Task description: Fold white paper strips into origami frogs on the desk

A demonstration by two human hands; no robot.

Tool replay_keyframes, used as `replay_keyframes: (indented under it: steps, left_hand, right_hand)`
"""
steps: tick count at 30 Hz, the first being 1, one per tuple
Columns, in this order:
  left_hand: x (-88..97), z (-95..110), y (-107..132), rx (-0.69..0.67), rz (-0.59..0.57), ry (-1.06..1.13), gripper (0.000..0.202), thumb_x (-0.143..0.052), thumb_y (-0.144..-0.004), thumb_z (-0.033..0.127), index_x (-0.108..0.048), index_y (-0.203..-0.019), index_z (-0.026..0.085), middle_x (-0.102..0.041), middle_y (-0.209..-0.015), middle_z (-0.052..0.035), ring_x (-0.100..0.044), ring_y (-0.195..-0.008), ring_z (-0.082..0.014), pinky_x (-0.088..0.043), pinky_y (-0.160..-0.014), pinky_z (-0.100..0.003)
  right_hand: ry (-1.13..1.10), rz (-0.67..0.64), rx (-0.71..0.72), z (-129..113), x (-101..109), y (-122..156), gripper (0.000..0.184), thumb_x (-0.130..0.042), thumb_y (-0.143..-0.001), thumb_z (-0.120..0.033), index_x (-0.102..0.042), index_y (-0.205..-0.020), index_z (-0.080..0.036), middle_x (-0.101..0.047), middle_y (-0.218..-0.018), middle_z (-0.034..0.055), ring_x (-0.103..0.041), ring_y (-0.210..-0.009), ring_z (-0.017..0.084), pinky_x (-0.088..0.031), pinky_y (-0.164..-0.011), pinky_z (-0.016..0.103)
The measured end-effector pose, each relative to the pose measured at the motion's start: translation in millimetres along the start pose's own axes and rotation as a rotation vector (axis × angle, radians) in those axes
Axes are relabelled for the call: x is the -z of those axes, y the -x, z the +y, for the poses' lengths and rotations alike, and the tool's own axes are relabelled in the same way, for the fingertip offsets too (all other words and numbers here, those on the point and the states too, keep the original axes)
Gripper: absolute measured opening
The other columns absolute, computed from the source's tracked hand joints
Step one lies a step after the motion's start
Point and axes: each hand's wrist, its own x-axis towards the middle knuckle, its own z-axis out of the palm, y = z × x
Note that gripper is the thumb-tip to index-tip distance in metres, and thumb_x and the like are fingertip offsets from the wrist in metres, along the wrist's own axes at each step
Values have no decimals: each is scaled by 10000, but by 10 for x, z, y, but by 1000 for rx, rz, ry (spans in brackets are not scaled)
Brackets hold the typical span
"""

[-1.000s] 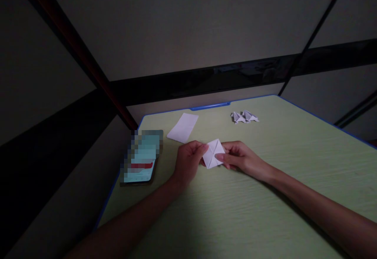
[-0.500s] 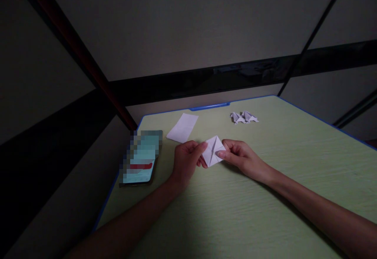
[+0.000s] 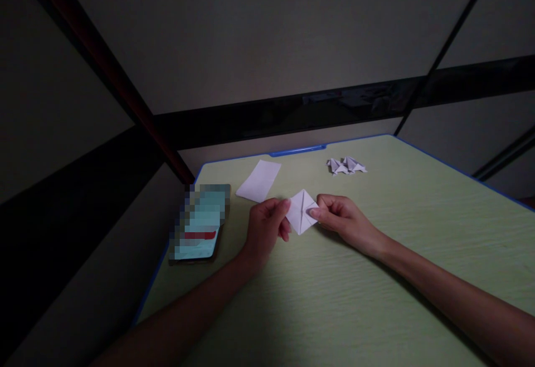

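Between my hands is a small folded paper square (image 3: pixel 301 222), turned so it looks like a diamond, with a crease or slit running down its middle. My left hand (image 3: pixel 267 225) pinches its left corner between thumb and fingers. On the opposite corner my right hand (image 3: pixel 340 216) is closed, its thumb lying on top of the paper. The fingers beneath the paper are partly hidden. Beyond the hands lies a white sheet of paper (image 3: pixel 259 180), flat on the table. Farther right sit two small folded paper figures (image 3: pixel 346 166), side by side.
A phone (image 3: pixel 200 225) with a lit, partly blurred screen lies by the left edge of the pale green table (image 3: pixel 376 311). The table has a blue rim, and a blue strip (image 3: pixel 297 151) runs along its far edge. Behind it stands a panelled wall (image 3: pixel 267 38) with a glossy dark band.
The folded paper has turned slightly and its middle slit looks narrower and straighter. My left thumb has shifted a little toward the left corner. Both hands keep their grip.
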Motion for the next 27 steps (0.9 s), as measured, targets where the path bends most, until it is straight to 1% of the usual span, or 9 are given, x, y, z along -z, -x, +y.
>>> replay_keyframes:
  steps: [2,4,10,16,19,23,25,27]
  left_hand:
    - [8,-12,-1,-13,11,-24,360,-495,-703,341,-364,-424,155,-349,-315,79,-286,-283,-25,-196,-323,-168]
    - [14,-21,-8,-30,25,-50,363,-504,-694,332,-344,-418,158,-305,-325,85,-253,-303,-25,-178,-332,-176]
    - [21,-36,-42,-84,14,-99,349,-496,-696,316,-356,-420,155,-286,-379,79,-240,-368,-36,-186,-373,-192]
    - [14,-32,-29,-86,25,-88,390,-489,-698,338,-305,-402,162,-254,-366,81,-218,-356,-33,-176,-360,-191]
    - [5,-25,-7,-42,12,-65,387,-474,-709,368,-344,-410,159,-280,-333,82,-240,-312,-28,-170,-331,-182]
    - [0,-25,1,4,-19,-17,366,-457,-721,387,-409,-448,149,-357,-324,70,-286,-279,-25,-189,-307,-162]
    - [-1,-27,-1,12,-47,4,349,-446,-727,386,-439,-476,144,-392,-338,61,-314,-283,-27,-220,-311,-156]
    - [-7,-25,3,26,-104,6,335,-435,-731,381,-464,-501,140,-420,-357,53,-340,-291,-31,-252,-320,-156]
  right_hand:
    - [7,10,-5,-4,-3,-2,351,-512,-723,-375,-301,-520,-181,-240,-453,-90,-188,-408,37,-125,-381,193]
    - [13,8,-16,-12,-4,0,351,-511,-725,-376,-303,-519,-181,-243,-449,-90,-189,-404,35,-122,-379,193]
    - [7,17,-38,-40,-12,7,360,-514,-722,-378,-309,-504,-178,-263,-424,-93,-203,-386,29,-127,-369,190]
    - [-8,45,-73,-40,-20,3,307,-550,-694,-380,-398,-539,-162,-384,-421,-72,-278,-361,30,-177,-353,184]
    - [-3,80,-38,-27,-5,5,265,-543,-706,-364,-460,-581,-144,-439,-470,-50,-327,-382,36,-225,-374,188]
    - [-5,135,11,-21,10,1,205,-515,-736,-318,-531,-656,-130,-433,-465,-49,-353,-405,46,-252,-406,198]
    - [-14,183,30,-28,12,-3,190,-514,-733,-305,-552,-676,-127,-434,-454,-47,-361,-407,52,-261,-412,204]
    - [-15,251,54,-38,16,-8,177,-524,-722,-295,-567,-681,-128,-439,-445,-45,-364,-404,56,-267,-412,209]
